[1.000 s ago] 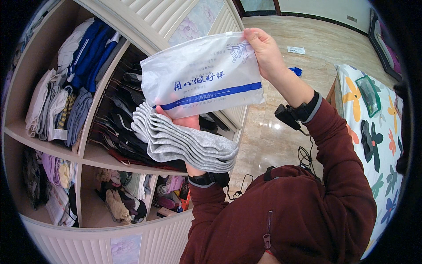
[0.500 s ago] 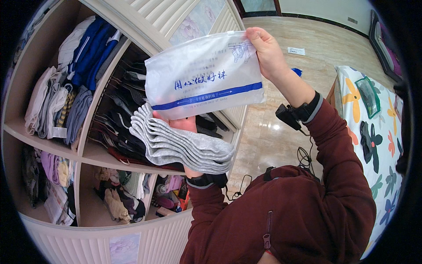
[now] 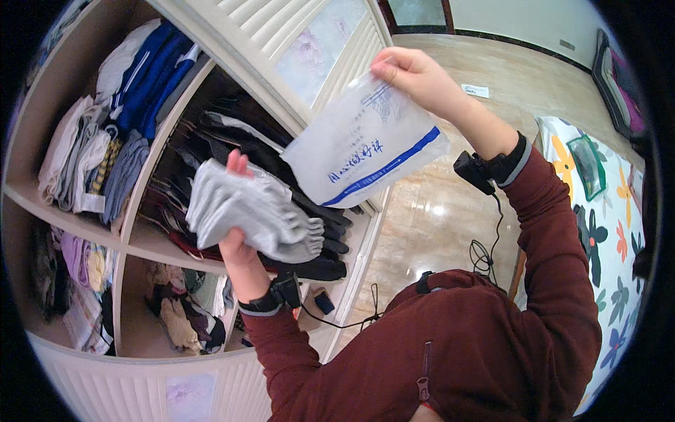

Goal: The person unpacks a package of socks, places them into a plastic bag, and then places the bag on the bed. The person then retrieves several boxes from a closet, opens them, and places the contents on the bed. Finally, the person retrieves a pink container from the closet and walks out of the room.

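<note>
A stack of several grey socks [image 3: 253,214] lies in my left hand [image 3: 238,246], the thumb on the near side and fingertips showing past the far edge. My right hand [image 3: 401,69] pinches the top corner of a translucent plastic bag [image 3: 351,137] with a blue stripe and blue print. The bag hangs tilted to the right of the socks, and it looks flat. Both are held up in front of an open wardrobe [image 3: 133,247], where dark clothes [image 3: 246,133] hang behind the socks.
Folded clothes [image 3: 84,155] fill the upper left compartment, with more clothing [image 3: 186,323] in the lower ones. A sliding door [image 3: 316,56] stands behind the bag. On the right is a bed with a flowered cover [image 3: 612,281]. A cable [image 3: 485,257] trails over the tiled floor.
My left hand has moved left with the socks and turned them, away from the bag. The bag has swung right and tilted, and my right hand has shifted slightly left.
</note>
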Demonstrator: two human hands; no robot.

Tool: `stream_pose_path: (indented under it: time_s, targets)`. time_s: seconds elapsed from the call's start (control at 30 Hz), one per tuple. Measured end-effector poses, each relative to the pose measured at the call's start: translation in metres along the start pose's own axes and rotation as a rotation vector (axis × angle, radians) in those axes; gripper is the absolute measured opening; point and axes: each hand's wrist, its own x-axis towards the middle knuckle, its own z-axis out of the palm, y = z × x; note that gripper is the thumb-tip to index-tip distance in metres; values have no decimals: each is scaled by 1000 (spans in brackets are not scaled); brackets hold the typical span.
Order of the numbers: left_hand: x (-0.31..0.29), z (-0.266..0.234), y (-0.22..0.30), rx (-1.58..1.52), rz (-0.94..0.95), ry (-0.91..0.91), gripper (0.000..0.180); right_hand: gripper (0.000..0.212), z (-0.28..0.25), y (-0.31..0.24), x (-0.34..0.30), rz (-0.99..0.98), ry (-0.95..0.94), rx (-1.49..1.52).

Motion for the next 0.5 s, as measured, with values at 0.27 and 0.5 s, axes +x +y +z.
stream_pose_path:
  time_s: [0.27,0.5]
  targets:
    - [38,57,-10,403,-225,-371,45,17,51,-33,10,-158,-343,-123]
    - [27,48,-42,-57,-392,8,46,15,15,-20,-7,78,-233,-313]
